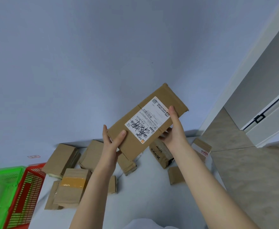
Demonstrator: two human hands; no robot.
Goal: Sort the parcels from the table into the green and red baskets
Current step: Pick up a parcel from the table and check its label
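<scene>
A long, flat cardboard box [148, 121] is held up in the air above the table [143, 187], tilted, with its white shipping label [148, 120] turned toward the person. The left hand [112, 141] clasps the near lower corner, thumb on the top face and fingers behind. The right hand [174, 128] clamps the long right edge, thumb lying along the label's side and fingers underneath. Both hands are closed on the box.

The box looks rigid, with creases and taped seams intact; its faces do not sag, and two light pinches carry it, so it is probably light. The bare cardboard should give fair friction, the glossy label less. The edges and corners are the soundest places to hold it.

Several other boxes [62, 158] lie scattered on the table below. The red basket [28, 187] and the green basket [0, 184] stand side by side at the table's left end, well apart from the held box.
</scene>
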